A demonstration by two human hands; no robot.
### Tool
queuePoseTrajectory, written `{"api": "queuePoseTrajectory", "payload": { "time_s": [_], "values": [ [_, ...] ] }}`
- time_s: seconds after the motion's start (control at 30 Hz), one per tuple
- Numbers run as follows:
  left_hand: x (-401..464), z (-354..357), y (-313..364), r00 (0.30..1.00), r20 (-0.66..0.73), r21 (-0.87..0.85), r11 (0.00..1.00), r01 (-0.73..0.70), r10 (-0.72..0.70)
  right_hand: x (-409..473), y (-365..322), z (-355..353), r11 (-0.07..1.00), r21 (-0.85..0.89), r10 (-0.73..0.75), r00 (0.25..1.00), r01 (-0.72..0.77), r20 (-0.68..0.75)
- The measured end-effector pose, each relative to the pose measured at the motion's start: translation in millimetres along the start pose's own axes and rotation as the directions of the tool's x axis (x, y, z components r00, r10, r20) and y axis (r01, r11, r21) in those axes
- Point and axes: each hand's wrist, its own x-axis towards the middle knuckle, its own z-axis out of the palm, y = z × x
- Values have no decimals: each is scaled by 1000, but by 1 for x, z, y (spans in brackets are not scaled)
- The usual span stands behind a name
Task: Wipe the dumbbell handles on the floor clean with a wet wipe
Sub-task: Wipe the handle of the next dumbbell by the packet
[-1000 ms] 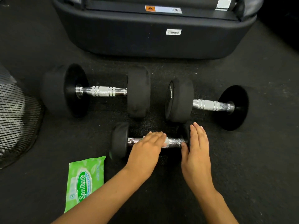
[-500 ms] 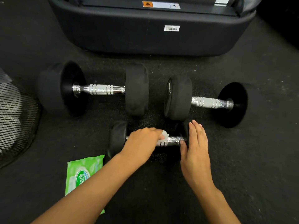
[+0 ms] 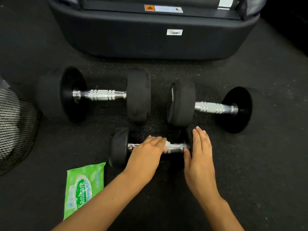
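Dark rubber gym floor (image 3: 250, 180) fills frame. My left hand (image 3: 146, 157), low middle, fingers laid flat over wet wipe (image 3: 167, 145), pressing it on shiny handle (image 3: 176, 148) of small dumbbell (image 3: 119, 147). My right hand (image 3: 200, 155) just beside, flat and relaxed against right end weight, stops it rolling. Wipe soft, light. Handle hard, bumpy, maybe slippery when wet. Dumbbell heavy, round; I think better hold at ends. Two big dumbbells (image 3: 100, 95) (image 3: 213, 107) wait above. Green wipe pack (image 3: 85, 185) lower left.
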Motion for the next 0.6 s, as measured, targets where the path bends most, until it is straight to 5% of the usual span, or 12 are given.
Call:
{"api": "queuePoseTrajectory", "payload": {
  "time_s": [0.13,0.23,0.47,0.6],
  "values": [
    [17,-17,2,989,115,98,992,84,-95,1,0,0,1000,7,9,1000,-9,17],
    [10,-12,8,991,31,103,987,125,-129,2,0,-1,1000,11,9,1000,-9,18],
    [-20,21,-14,940,-262,9,974,-224,219,0,1,0,1000,10,15,1000,-15,13],
    [-17,29,-11,914,-291,75,959,-272,282,1,1,1,1000,11,10,1000,-10,11]
  ]
}}
